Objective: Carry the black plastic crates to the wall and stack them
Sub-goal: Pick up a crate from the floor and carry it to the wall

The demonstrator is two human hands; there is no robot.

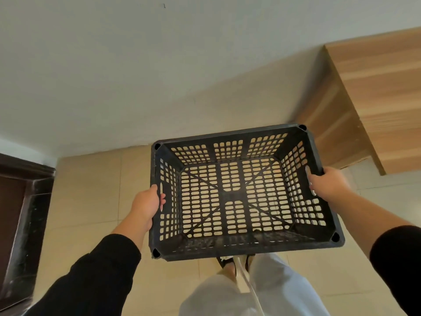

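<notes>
Left hand (pixel 148 202) clamped on the crate (pixel 243 192) at its left short-wall handle slot, fingers hooked through; right hand (pixel 328 183) gripping the matching slot on the right wall. Crate empty, held level off the floor (pixel 91 190) in front of the legs, long axis running left to right, roughly parallel to the wall (pixel 136 76). Wall lies straight ahead, just past the far rim. No other crate visible to stack on. Wooden cabinet (pixel 364 99) near the crate's far right corner. Judgement: lower forward, keep that corner off the cabinet.
</notes>
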